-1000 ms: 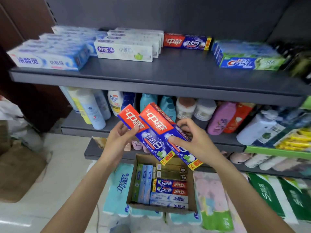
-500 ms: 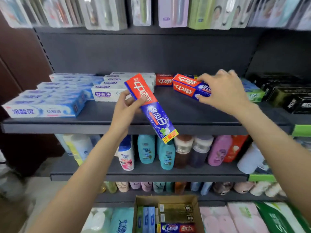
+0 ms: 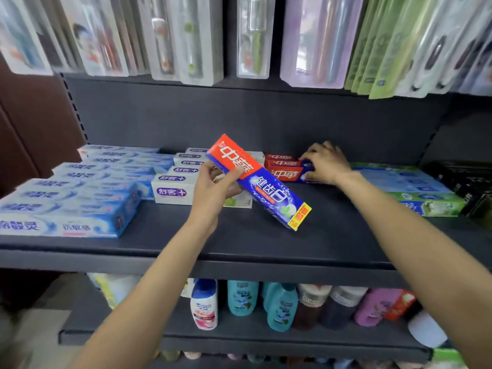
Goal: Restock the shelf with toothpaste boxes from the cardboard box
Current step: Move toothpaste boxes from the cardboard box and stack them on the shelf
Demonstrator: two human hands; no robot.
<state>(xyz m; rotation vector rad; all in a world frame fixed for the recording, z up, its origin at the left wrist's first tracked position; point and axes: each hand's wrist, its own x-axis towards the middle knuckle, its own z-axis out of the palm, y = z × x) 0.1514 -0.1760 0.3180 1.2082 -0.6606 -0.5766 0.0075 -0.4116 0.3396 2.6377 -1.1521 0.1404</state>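
Observation:
My left hand (image 3: 213,191) grips a red-and-blue toothpaste box (image 3: 262,183) by its red end, tilted above the dark shelf (image 3: 239,235). My right hand (image 3: 326,163) reaches to the back of the shelf and holds another red-and-blue toothpaste box (image 3: 286,173), which lies in front of two more of the same kind. The cardboard box is out of view.
White toothpaste boxes (image 3: 173,191) lie left of my left hand, blue-white ones (image 3: 66,209) further left, green-blue ones (image 3: 415,193) on the right, black boxes (image 3: 468,187) at far right. Toothbrush packs (image 3: 253,35) hang above. Shampoo bottles (image 3: 242,299) stand on the shelf below.
The view rose, dropping the cardboard box out of sight. My right hand moved its box further back and set it down among the red ones. My left hand stays raised with its box.

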